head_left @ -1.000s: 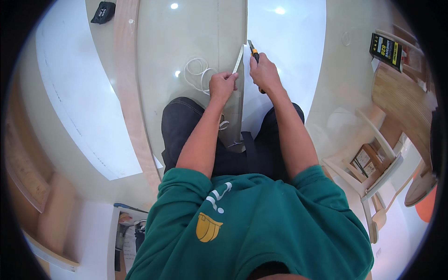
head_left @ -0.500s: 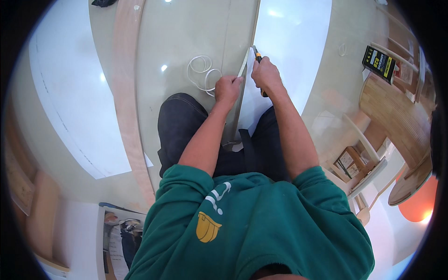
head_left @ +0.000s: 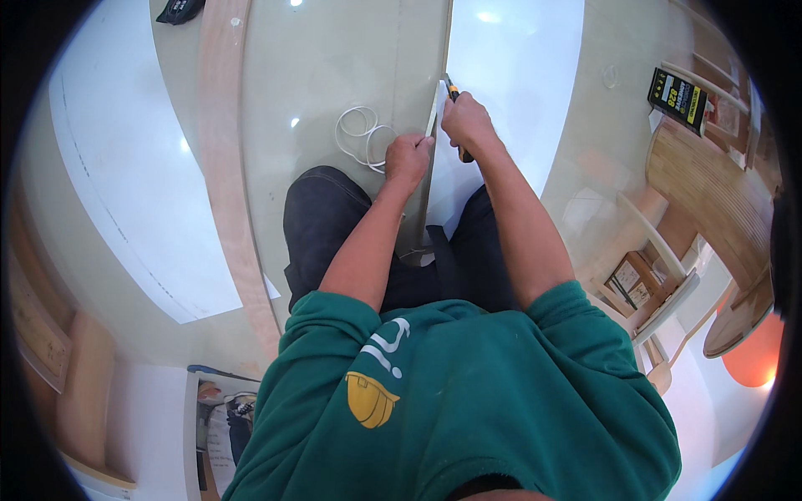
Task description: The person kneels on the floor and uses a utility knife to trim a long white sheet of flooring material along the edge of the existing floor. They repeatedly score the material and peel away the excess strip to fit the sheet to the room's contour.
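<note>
A white panel [head_left: 511,79] lies lengthwise in front of me, its left edge running between my hands. My left hand [head_left: 408,160] is closed, with thumb and fingers pinching a narrow white strip [head_left: 433,115] along that edge. Loose loops of the strip [head_left: 361,123] curl on the floor to the left of this hand. Wrapped in my right hand [head_left: 469,125] is a black and yellow utility knife [head_left: 453,90]. Its front end points away from me and sits at the panel's edge, close to the far part of the strip. Whether the blade touches the strip is too small to tell.
On the left, a long wooden board [head_left: 222,159] lies beside another white sheet [head_left: 125,159]. A dark object [head_left: 180,10] is at the far left. On the right are a black and yellow can [head_left: 677,102], a curved wooden piece [head_left: 706,179] and a cardboard box [head_left: 637,282].
The whole view has shifted slightly. Both hands keep nearly the same place at the panel's edge, still holding the strip and the knife.
</note>
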Motion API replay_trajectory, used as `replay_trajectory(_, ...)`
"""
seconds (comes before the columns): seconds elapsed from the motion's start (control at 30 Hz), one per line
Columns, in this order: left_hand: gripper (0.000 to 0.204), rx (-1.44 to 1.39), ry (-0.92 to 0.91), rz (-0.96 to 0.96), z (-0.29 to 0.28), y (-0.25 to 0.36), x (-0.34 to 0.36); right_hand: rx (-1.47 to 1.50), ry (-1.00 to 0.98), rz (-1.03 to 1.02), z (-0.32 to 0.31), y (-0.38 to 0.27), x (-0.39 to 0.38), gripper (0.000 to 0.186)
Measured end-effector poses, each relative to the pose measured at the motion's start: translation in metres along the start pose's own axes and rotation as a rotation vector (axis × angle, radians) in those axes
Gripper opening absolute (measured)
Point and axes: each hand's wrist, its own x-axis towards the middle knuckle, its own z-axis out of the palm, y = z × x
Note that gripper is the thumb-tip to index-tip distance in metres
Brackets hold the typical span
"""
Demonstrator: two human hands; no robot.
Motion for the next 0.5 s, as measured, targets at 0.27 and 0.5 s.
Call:
replay_trajectory(0.27,0.027,0.016,-0.006,-0.015,-0.003,0.007,-0.006,-0.035,-0.067,0.032,-0.004,-0.006,0.005,0.031)
replay_trajectory(0.5,0.027,-0.005,-0.010,-0.004,-0.006,0.003,-0.002,-0.165,0.067,-0.045,0.004,-0.002,0.002,0.032)
